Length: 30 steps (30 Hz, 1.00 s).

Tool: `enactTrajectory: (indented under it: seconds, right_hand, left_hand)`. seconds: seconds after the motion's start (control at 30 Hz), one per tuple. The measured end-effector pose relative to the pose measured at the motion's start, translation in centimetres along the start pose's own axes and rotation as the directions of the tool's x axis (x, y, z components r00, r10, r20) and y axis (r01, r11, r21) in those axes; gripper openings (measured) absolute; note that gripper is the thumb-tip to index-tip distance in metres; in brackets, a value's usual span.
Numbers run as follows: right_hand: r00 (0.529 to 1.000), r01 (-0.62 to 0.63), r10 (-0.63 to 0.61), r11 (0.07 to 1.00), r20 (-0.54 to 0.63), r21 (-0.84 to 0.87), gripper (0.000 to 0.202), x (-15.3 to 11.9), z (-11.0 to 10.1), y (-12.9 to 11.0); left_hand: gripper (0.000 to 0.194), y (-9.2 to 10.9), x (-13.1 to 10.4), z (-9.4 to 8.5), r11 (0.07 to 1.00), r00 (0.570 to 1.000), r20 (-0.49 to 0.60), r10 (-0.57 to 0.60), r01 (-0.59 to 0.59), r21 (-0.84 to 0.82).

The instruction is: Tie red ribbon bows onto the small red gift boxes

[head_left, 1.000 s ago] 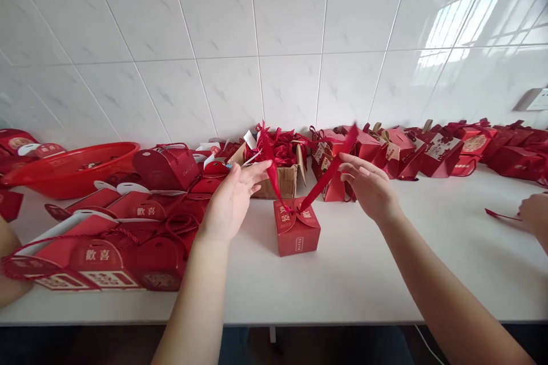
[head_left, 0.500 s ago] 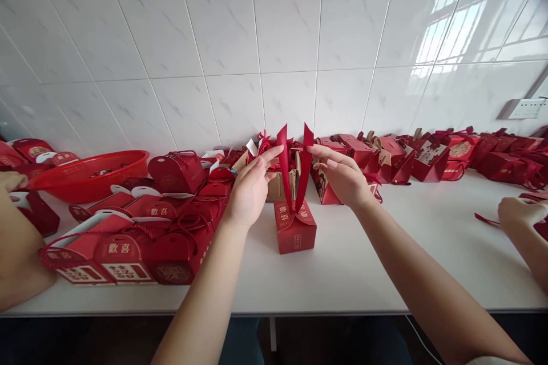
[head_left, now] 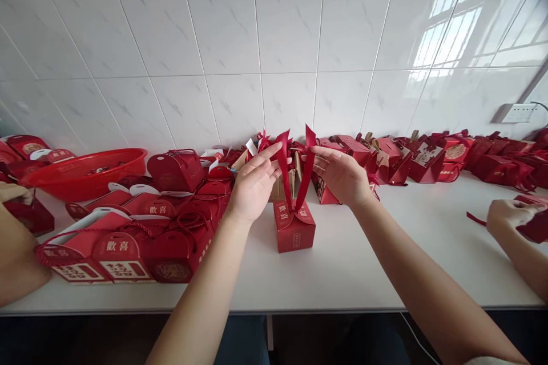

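Observation:
A small red gift box (head_left: 295, 234) with pale lettering stands upright on the white table in front of me. From its closed top, two tails of a dark red ribbon (head_left: 305, 174) rise in a narrow V. My left hand (head_left: 253, 188) is at the left tail, fingers stretched out, the index fingertip at the ribbon's edge. On the other side, my right hand (head_left: 346, 178) has its fingers extended too, with the fingertips against or just beside the right tail. Neither hand is visibly closed around the ribbon.
Red gift boxes (head_left: 124, 248) crowd the table's left side, near a red plastic basin (head_left: 89, 174). A cardboard carton (head_left: 280, 188) and more boxes (head_left: 426, 159) line the tiled wall. Other people's hands (head_left: 507, 214) handle boxes at both edges.
My fingers have straightened and spread a little more beside the ribbon tails. The left tail's tip has dipped slightly and moved right. The box stays in place while the view shifts slightly.

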State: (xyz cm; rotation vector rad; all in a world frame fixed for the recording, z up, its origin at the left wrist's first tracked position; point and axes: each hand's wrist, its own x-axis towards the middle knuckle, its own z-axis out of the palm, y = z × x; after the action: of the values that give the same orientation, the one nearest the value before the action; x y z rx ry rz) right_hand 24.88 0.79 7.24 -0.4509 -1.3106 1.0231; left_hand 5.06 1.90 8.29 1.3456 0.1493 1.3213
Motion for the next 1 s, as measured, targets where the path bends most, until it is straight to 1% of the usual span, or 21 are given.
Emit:
enactTrajectory:
  seconds: [0.07, 0.1, 0.13, 0.17, 0.2, 0.23, 0.3, 0.33, 0.37, 0.4, 0.5, 0.6, 0.7, 0.77, 0.87, 1.0]
  right_hand:
    - [0.994, -0.025, 0.030, 0.998, -0.101, 0.051, 0.021, -0.1, -0.8, -0.2]
    - [0.988, -0.034, 0.043, 0.998, -0.146, 0.061, 0.018, -0.3, -1.5, -0.3]
    - [0.982, -0.044, 0.054, 0.997, -0.180, 0.056, 0.015, -0.4, -2.2, -0.3]
    - [0.977, -0.060, 0.066, 0.998, -0.202, 0.033, 0.014, -0.7, -3.0, -0.3]
    - [0.974, -0.089, 0.084, 0.996, -0.208, -0.015, 0.015, -1.0, -3.9, -0.2]
    - [0.972, -0.129, 0.110, 0.988, -0.207, -0.081, 0.018, -1.3, -4.7, 0.0]
    - [0.967, -0.206, 0.162, 0.953, -0.198, -0.224, 0.025, -2.3, -6.1, 0.6]
    - [0.963, -0.237, 0.187, 0.930, -0.194, -0.280, 0.028, -2.8, -6.6, 1.0]
    - [0.959, -0.262, 0.209, 0.908, -0.190, -0.327, 0.029, -3.3, -6.9, 1.4]
    - [0.956, -0.282, 0.227, 0.888, -0.186, -0.363, 0.029, -3.8, -7.0, 1.9]
    - [0.949, -0.312, 0.251, 0.834, -0.191, -0.456, 0.029, -5.1, -6.9, 3.4]
    - [0.950, -0.309, 0.238, 0.785, -0.200, -0.537, 0.035, -6.0, -6.4, 4.7]
    - [0.953, -0.304, 0.235, 0.741, -0.193, -0.599, 0.037, -6.4, -6.1, 5.6]
    - [0.952, -0.305, 0.243, 0.714, -0.185, -0.630, 0.036, -6.6, -6.1, 5.8]
    - [0.951, -0.305, 0.255, 0.678, -0.175, -0.669, 0.036, -6.7, -6.1, 5.8]
    - [0.948, -0.302, 0.283, 0.646, -0.148, -0.701, 0.037, -6.8, -6.2, 5.7]
  left_hand:
    - [0.023, 0.2, -0.1, -0.8, 0.999, 0.996, -0.087, -0.023, 0.025, 0.029]
    - [0.022, 0.2, -0.2, -1.3, 0.995, 0.991, -0.134, -0.030, 0.042, 0.090]
    - [0.022, 0.2, -0.5, -1.9, 0.981, 0.984, -0.173, -0.032, 0.064, 0.184]
    - [0.022, 0.1, -0.8, -2.4, 0.947, 0.980, -0.195, -0.027, 0.088, 0.308]
    - [0.022, -0.2, -1.2, -3.0, 0.885, 0.980, -0.198, -0.018, 0.108, 0.453]
    - [0.021, -0.5, -1.7, -3.5, 0.787, 0.984, -0.180, -0.010, 0.119, 0.605]
    - [0.018, -1.6, -2.7, -4.5, 0.533, 0.994, -0.108, -0.028, 0.106, 0.840]
    - [0.018, -2.2, -3.3, -4.8, 0.411, 0.995, -0.075, -0.058, 0.093, 0.907]
    - [0.018, -2.9, -3.8, -5.2, 0.348, 0.994, -0.061, -0.087, 0.087, 0.933]
    - [0.017, -3.5, -4.2, -5.5, 0.307, 0.993, -0.058, -0.105, 0.087, 0.948]
    - [0.020, -4.9, -5.2, -6.0, 0.229, 0.991, -0.079, -0.109, 0.102, 0.968]
    - [0.024, -5.4, -5.5, -6.2, 0.181, 0.987, -0.097, -0.125, 0.119, 0.976]
    - [0.028, -5.4, -5.6, -6.4, 0.172, 0.978, -0.120, -0.168, 0.149, 0.974]
    - [0.031, -5.4, -5.6, -6.7, 0.177, 0.969, -0.155, -0.194, 0.190, 0.966]
    - [0.038, -5.7, -5.7, -7.3, 0.215, 0.945, -0.220, -0.244, 0.273, 0.938]
    - [0.061, -6.5, -5.7, -7.8, 0.322, 0.902, -0.269, -0.339, 0.380, 0.867]
